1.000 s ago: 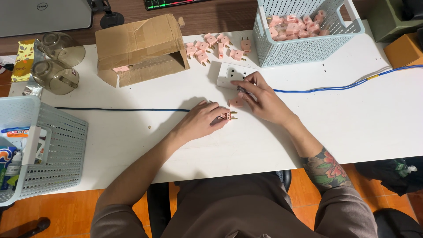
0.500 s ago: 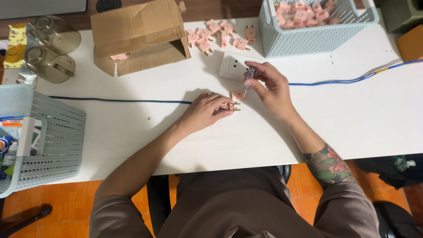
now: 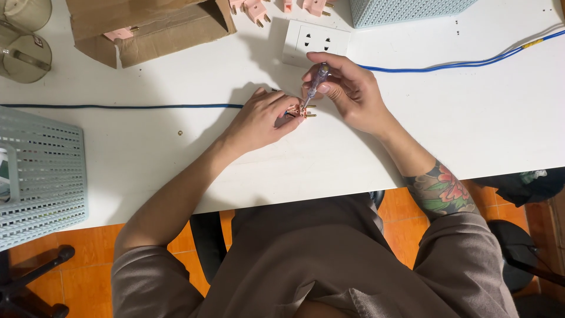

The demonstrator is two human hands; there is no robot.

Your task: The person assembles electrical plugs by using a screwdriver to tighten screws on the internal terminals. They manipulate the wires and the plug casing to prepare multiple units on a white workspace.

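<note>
Left hand (image 3: 262, 121): closed around a pink two-pin plug (image 3: 300, 111), pressing it to the white table (image 3: 353, 159) so it stays put, brass pins pointing right.
Right hand (image 3: 347, 88): pinches a small screwdriver (image 3: 315, 83), tip down on the plug.
Blue cable (image 3: 118, 106): runs from the left into the plug.
Beyond: white wall socket (image 3: 315, 41), cardboard box (image 3: 147, 23), spare pink plugs (image 3: 256, 9).

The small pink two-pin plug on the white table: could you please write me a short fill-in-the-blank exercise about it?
1. The left hand pins the small pink two-pin plug against the white ____.
2. The right hand holds a slim clear-handled ____ with its tip on the plug.
3. The thin cable running left from the plug is ____.

Missing words: table; screwdriver; blue
</note>
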